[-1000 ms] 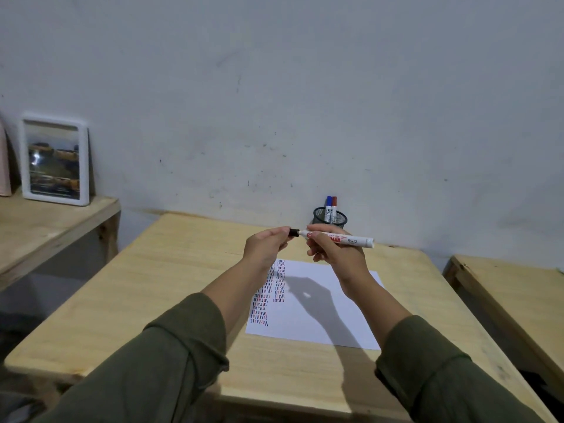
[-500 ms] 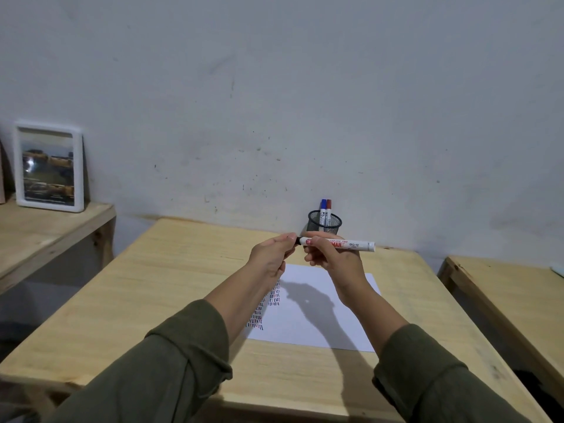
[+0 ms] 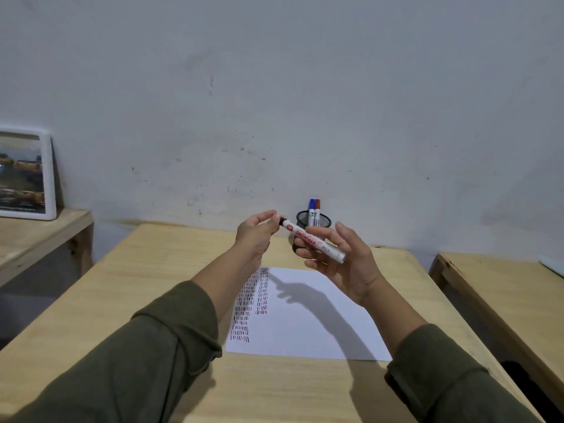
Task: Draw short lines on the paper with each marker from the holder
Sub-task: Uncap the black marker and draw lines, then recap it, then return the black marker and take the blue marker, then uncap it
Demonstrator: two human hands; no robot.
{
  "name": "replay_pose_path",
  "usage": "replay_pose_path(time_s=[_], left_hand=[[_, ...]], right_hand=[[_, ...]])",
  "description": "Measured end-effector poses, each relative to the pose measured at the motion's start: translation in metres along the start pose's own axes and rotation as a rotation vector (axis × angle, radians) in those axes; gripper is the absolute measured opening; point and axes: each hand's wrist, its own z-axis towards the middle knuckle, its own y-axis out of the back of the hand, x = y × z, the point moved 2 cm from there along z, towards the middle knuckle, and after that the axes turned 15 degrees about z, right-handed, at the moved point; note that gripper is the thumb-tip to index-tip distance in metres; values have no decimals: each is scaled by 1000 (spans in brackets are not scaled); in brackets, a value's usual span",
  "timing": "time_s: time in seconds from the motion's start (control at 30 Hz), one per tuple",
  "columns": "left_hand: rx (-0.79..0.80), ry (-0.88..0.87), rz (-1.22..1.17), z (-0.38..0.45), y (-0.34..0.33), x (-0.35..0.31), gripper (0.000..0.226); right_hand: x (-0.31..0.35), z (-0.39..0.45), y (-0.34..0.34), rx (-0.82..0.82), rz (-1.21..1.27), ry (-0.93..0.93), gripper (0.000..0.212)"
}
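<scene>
Above the table I hold a white marker [image 3: 312,241] with a red label, slanted down to the right. My left hand [image 3: 255,232] pinches its black cap end. My right hand [image 3: 346,265] is palm-up with loosely spread fingers, and the marker's barrel rests across them. Behind the hands a black mesh holder [image 3: 324,221] stands near the wall with a blue marker [image 3: 312,209] and a red marker [image 3: 317,209] upright in it. A white paper [image 3: 308,325] lies on the wooden table [image 3: 146,288], with columns of short dark and red lines along its left side.
A white-framed picture [image 3: 26,175] leans on the wall on a wooden shelf [image 3: 36,236] at the left. Another wooden bench [image 3: 506,288] stands at the right, with a gap between it and the table. Both my sleeves are dark green.
The marker has tilted from level to slanting down to the right. My right hand has turned palm-up and loosened its fingers. My left hand stays at the cap end.
</scene>
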Motion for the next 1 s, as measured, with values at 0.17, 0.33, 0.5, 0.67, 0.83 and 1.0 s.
replay_pose_path(time_s=[0.17,0.33,0.5,0.67,0.83,1.0], left_hand=[[100,-98,179,26,-23,-24,24],[19,-142,361,62,-39,-26,28],[17,-157,636,90,-47,-1,49],[13,-176,757,111,-56,10,55],[9,-200,804,122,-60,19,56],[24,-198,777,124,-57,28,53]], right_hand=[[15,27,13,-59,-322,30,9],[46,68,34,-261,-517,234,41],[75,108,48,-280,-888,316,93],[79,141,58,-263,-1059,334,92],[62,164,69,-256,-1128,313,81],[37,176,77,-206,-1238,273,76]])
